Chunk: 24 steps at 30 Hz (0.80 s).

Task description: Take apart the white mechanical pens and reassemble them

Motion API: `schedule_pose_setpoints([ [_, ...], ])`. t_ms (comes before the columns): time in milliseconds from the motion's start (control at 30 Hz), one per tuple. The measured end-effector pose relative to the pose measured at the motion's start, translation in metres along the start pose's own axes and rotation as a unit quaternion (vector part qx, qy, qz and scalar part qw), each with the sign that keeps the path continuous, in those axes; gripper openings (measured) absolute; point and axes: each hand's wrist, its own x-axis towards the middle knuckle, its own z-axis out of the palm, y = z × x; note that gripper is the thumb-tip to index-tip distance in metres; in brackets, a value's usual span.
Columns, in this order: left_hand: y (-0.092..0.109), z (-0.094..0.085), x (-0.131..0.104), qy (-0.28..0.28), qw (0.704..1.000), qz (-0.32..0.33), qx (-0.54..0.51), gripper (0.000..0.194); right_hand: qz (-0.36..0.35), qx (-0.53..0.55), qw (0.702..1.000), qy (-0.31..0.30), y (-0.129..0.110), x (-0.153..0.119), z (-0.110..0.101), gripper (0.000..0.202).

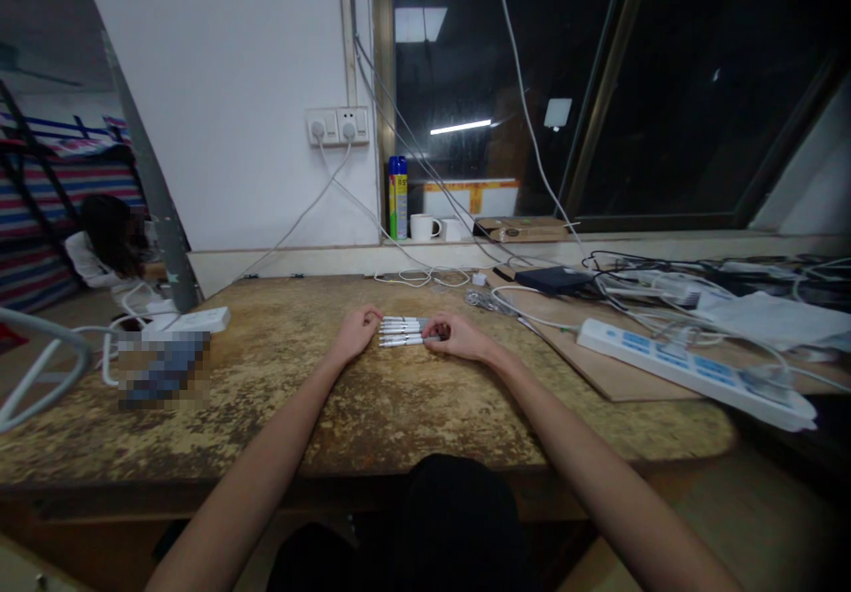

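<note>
Several white pens (401,330) with grey ends lie side by side in a row on the worn wooden desk. At their left ends is my left hand (359,331), its fingers bent and pressed together, with the fingertips against the upper pens. My right hand (455,337) closes around the grey ends on the right, thumb and index finger curled together at the lower pens. Those right ends are partly hidden by its fingers.
A white power strip (695,370) and tangled cables lie on a brown board (598,379) to the right. Behind stand a black box (555,280), a mug (424,227) and spray cans (397,198). At left are a blurred blue item (166,369) and a seated person (106,246).
</note>
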Motion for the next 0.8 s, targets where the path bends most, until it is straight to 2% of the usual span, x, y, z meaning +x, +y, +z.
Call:
schedule_pose_setpoints([
  [200, 0.011, 0.003, -0.001, -0.004, 1.000, 0.028, 0.011, 0.027, -0.020, -0.070, 0.997, 0.001, 0.004, 0.002, -0.002, 0.017],
  [333, 0.023, 0.004, -0.004, -0.011, 0.997, 0.058, 0.050, 0.027, -0.032, -0.078, 0.996, -0.005, 0.001, 0.002, -0.003, 0.019],
  [467, 0.036, 0.002, -0.008, 0.008, 0.980, 0.160, 0.117, 0.022, -0.050, -0.082, 0.995, 0.000, -0.004, 0.001, -0.005, 0.020],
  [600, 0.047, 0.000, -0.011, -0.024, 0.957, 0.226, 0.180, 0.022, -0.045, -0.071, 0.996, 0.024, -0.005, 0.002, -0.007, 0.022],
  [800, 0.051, 0.000, -0.012, -0.083, 0.949, 0.240, 0.184, 0.025, -0.022, -0.062, 0.997, 0.047, -0.015, 0.004, -0.010, 0.024],
])
